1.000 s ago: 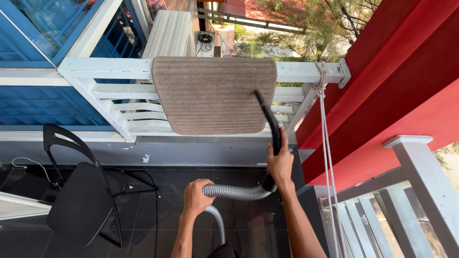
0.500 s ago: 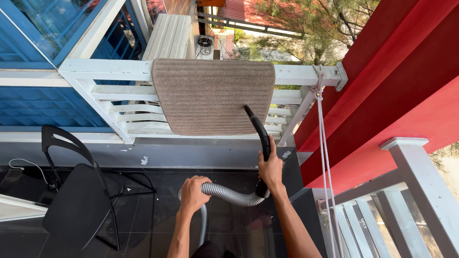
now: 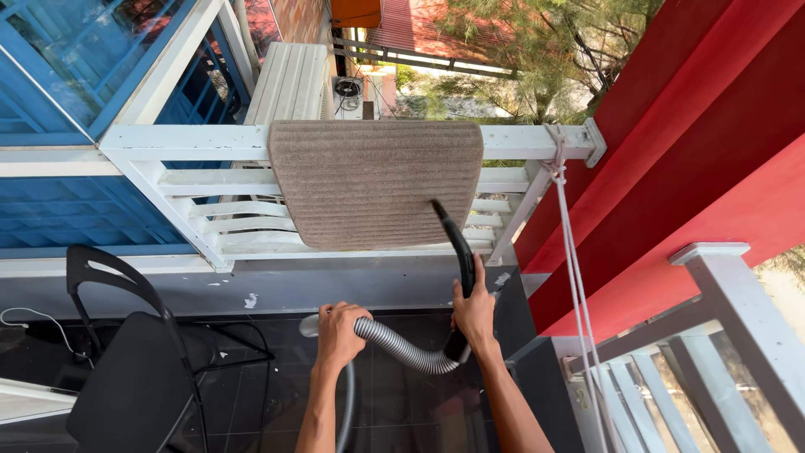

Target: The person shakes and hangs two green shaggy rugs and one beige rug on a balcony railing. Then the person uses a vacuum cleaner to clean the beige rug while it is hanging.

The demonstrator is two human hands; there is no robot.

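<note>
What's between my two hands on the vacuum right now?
In the head view, a sagging stretch of ribbed grey vacuum hose runs from the left hand to the right hand, which grips the black nozzle. Dark floor tiles show beneath.

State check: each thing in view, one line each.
Brown mat: draped over white railing, hanging flat.
Black nozzle: tip against mat's lower right.
Grey ribbed hose: bent between hands.
Right hand: gripping nozzle.
Left hand: gripping hose.
Black chair: unfolded, vacant.
White rope: tied to railing, hanging.

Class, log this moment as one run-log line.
left hand: grips ribbed hose | right hand: grips black nozzle | nozzle tip: on brown mat over white railing
</note>
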